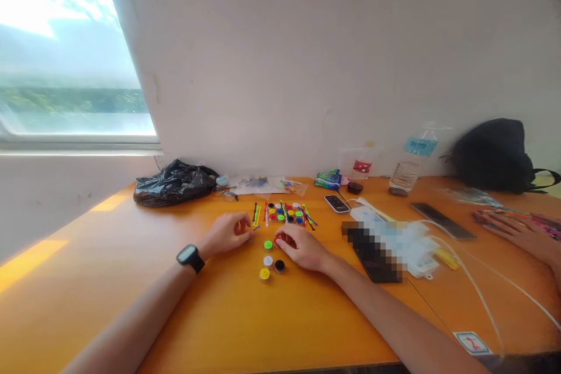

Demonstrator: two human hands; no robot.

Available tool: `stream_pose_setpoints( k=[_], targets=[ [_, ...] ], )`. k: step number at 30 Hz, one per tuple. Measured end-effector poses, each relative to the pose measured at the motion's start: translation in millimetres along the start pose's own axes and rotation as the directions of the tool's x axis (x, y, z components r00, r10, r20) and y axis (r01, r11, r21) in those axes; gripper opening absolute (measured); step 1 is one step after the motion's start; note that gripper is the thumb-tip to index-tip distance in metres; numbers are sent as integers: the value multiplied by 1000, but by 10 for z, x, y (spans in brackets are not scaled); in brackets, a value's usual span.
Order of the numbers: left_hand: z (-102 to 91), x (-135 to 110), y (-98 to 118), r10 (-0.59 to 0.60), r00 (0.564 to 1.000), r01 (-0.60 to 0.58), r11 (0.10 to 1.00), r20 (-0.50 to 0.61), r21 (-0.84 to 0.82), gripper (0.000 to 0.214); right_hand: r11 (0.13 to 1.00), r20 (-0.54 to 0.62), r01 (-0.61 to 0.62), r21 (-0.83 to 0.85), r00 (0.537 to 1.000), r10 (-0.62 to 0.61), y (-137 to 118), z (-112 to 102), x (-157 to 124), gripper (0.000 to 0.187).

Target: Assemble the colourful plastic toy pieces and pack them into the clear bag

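My left hand (228,234), with a dark watch at the wrist, rests on the table with its fingers curled. A tiny dark bluish bit shows at its thumb tip, too small to name. My right hand (304,247) pinches a small red round piece (277,240) between thumb and fingertips. Close beside it stands a round piece with a green top (268,245). Nearer to me are similar white (267,260), black (279,266) and yellow (264,274) ones with clear bases. Beyond my hands lie rows of coloured round pieces (281,218) and thin arrow-shaped sticks (255,214).
A black plastic bag (175,183) and glasses (224,193) lie at the back left. To the right are a small white device (337,204), a power strip (372,214), cables, a phone (442,220) and a bottle (405,175). Another person's hand (512,234) rests at far right.
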State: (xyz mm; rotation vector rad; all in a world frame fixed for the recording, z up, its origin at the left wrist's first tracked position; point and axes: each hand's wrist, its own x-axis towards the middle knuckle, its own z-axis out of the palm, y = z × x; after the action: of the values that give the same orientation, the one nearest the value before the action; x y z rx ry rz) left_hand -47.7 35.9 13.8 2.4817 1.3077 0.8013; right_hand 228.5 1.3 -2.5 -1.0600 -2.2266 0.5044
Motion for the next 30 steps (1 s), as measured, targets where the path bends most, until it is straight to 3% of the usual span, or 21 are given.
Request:
stream_pose_setpoints(
  k=[5, 10, 15, 20, 30],
  targets=[
    [-41, 16, -63, -30, 999, 29, 995, 17, 96, 16, 1000, 5, -5, -10, 1000, 5, 11, 0, -4, 14],
    [-115, 30, -133, -37, 998, 49, 972, -58, 228, 20, 1000, 7, 3, -21, 1000, -3, 17, 0, 1, 14],
    [-16, 25, -91, 123, 991, -111, 973, -46, 201, 26, 1000, 0, -10, -14, 1000, 10, 21, 0, 5, 14],
    [24, 4, 61, 287, 957, -283, 911, 30, 301, 15, 1000, 7, -11, -3, 1000, 11, 37, 5, 11, 14],
    [140, 20, 177, 360, 924, -370, 767, 125, 524, 16, 1000, 6, 10, -7, 1000, -10, 4, 7, 17, 15]
  ],
)
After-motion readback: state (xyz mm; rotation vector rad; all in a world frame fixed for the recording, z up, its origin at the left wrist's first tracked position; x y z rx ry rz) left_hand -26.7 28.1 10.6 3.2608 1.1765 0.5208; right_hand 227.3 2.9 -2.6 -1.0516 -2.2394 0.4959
